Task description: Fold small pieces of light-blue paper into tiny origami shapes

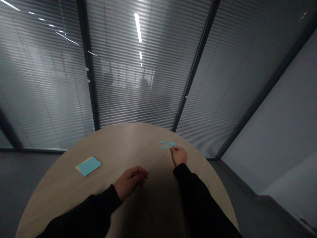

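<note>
A person stands or sits at the near side of a round wooden counter (123,142). The right hand (179,156) is stretched out to the far right part of it, where some small blue pieces (171,143) lie in a loose group near the far edge. They are probably of paper, and their exact shape is too small to tell. The fingers of this hand are drawn together and point down at the near edge of the group. They appear to touch the nearest piece, but one cannot tell whether they grip it. Such a narrow hold would suit objects so small and light, because a wider hand could push the neighbours out of place.

The left hand (130,181) is lower and nearer, about the middle of the counter. Its fingers are softly bent and apart from the thumb, and nothing is seen in them. It seems to be kept aside, so that the right one has free room; whether it rests on the wood cannot be told.

On the left lies a stack of paper (90,166), blue on top, with a yellowish edge showing beneath. It is well apart from the small pieces, perhaps so that flat sheets and little pieces do not mix. Behind the counter are glass panels with blinds (138,109).
</note>
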